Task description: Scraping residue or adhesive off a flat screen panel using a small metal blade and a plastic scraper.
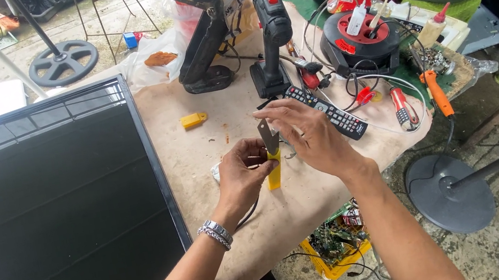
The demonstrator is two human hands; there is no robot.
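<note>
My left hand [243, 174] grips the yellow handle of a utility knife [274, 167] held upright over the table. The fingers of my right hand [304, 132] pinch the top of its grey blade [267, 138]. Both hands hover above the beige table top [221, 131], just right of a large flat screen [45, 224] lying face up. A metal bracelet sits on my left wrist.
A cordless drill [270, 27] stands behind the hands, with a black remote control [331, 115] beside it. A cable reel [360, 38], screwdrivers [403, 109] and a soldering iron [438, 94] crowd the right side. A small yellow piece [193, 120] lies on the table. Fan bases [450, 193] stand on the floor.
</note>
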